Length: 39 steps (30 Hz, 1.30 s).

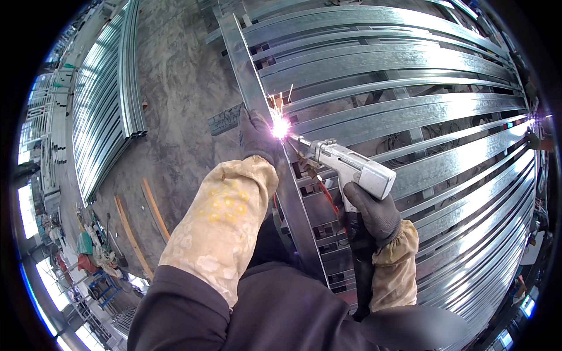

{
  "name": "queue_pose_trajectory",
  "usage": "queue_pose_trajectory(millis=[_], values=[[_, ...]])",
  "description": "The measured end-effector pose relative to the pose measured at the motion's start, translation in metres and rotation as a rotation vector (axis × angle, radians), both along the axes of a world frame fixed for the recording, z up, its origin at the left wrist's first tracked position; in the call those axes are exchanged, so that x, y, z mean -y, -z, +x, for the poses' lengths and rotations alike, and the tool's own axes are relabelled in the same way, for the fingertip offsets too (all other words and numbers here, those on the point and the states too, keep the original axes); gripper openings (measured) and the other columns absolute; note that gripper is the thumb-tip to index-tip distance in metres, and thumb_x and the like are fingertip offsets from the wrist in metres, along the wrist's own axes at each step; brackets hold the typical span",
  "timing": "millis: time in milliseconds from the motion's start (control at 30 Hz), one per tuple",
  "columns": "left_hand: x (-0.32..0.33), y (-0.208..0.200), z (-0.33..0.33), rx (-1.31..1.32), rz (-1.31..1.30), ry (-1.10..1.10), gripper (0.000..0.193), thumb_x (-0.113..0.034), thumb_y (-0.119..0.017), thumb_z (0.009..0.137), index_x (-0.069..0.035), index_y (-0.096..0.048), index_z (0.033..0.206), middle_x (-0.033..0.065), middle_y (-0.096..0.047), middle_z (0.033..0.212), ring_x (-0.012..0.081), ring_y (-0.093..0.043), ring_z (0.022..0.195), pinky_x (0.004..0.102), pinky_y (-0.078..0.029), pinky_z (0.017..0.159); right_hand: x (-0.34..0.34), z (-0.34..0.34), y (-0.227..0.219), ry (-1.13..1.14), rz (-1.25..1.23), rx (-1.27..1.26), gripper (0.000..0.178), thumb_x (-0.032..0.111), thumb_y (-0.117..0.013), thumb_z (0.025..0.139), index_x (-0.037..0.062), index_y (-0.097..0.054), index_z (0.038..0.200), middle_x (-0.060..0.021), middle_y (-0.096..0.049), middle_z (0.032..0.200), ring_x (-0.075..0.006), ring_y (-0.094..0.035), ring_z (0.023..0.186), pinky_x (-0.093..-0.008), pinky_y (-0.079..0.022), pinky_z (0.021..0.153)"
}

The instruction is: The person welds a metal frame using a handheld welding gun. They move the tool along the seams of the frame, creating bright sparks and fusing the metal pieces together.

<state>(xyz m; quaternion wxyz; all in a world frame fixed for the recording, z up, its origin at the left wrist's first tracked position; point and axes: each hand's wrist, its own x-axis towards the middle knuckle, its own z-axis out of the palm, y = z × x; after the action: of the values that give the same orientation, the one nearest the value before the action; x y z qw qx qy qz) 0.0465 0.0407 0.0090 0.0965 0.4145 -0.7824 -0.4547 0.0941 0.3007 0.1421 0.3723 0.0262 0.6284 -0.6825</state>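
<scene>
My right hand (374,213), in a dark grey glove, is closed round the handle of a silver handheld welding gun (354,164). The gun's tip points left at a bright flash (280,128) with sparks flying up, where a long steel tube (300,225) meets a crosswise steel bar (410,116). Beside the flash, my gloved left hand (255,136) grips the long tube, its fingertips partly hidden by glare and the tube. Pale patterned sleeve covers (219,213) wrap my forearms. A black cable sheath (362,248) hangs from the gun's grip.
Many parallel steel bars fill the right side. A bundle of metal profiles (99,105) lies at the left on the concrete floor (178,76). Two wooden strips (133,237) lie nearer. A red hose (328,196) runs below the gun. At the far right, another person's hand (534,140) is near a second glow.
</scene>
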Motion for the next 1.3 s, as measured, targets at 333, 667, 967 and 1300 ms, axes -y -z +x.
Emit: queue_pose_trajectory(millis=[333, 667, 967, 1300], values=[[-0.002, 0.003, -0.001, -0.03, -0.084, 0.011, 0.054, -0.035, -0.042, 0.107, 0.008, -0.05, 0.138, 0.0283, -0.057, 0.138, 0.0398, -0.054, 0.132, 0.0407, -0.04, 0.113, -0.002, 0.001, -0.002, 0.008, 0.007, 0.108, 0.039, 0.021, -0.061, 0.101, -0.0005, -0.054, 0.133, -0.0066, -0.068, 0.088, -0.0131, -0.065, 0.067, -0.0281, -0.053, 0.058], [0.007, 0.029, -0.003, -0.105, -0.102, -0.013, 0.04, -0.028, -0.044, 0.108, 0.004, -0.056, 0.127, 0.0171, -0.067, 0.098, 0.0241, -0.059, 0.085, 0.0391, -0.05, 0.083, -0.005, 0.006, 0.008, -0.017, 0.005, 0.028, 0.035, 0.022, -0.061, 0.101, 0.0001, -0.056, 0.128, -0.0051, -0.068, 0.086, -0.011, -0.064, 0.066, -0.027, -0.052, 0.057], [0.005, 0.022, -0.001, -0.057, -0.032, 0.006, 0.049, -0.032, -0.041, 0.108, 0.006, -0.049, 0.138, 0.0225, -0.064, 0.124, 0.0324, -0.062, 0.112, 0.0387, -0.048, 0.1, -0.003, 0.006, -0.003, 0.022, 0.014, 0.119, 0.03, 0.023, -0.062, 0.1, 0.001, -0.059, 0.121, -0.0043, -0.067, 0.084, -0.0104, -0.063, 0.063, -0.0256, -0.051, 0.054], [-0.003, -0.006, -0.001, 0.008, -0.045, 0.003, 0.053, -0.035, -0.042, 0.108, 0.006, -0.049, 0.141, 0.0253, -0.057, 0.139, 0.0371, -0.055, 0.13, 0.0399, -0.041, 0.111, -0.007, 0.01, 0.004, -0.008, 0.009, 0.03, 0.026, 0.021, -0.061, 0.1, -0.001, -0.062, 0.114, -0.0042, -0.068, 0.085, -0.0116, -0.065, 0.071, -0.0282, -0.053, 0.063]])
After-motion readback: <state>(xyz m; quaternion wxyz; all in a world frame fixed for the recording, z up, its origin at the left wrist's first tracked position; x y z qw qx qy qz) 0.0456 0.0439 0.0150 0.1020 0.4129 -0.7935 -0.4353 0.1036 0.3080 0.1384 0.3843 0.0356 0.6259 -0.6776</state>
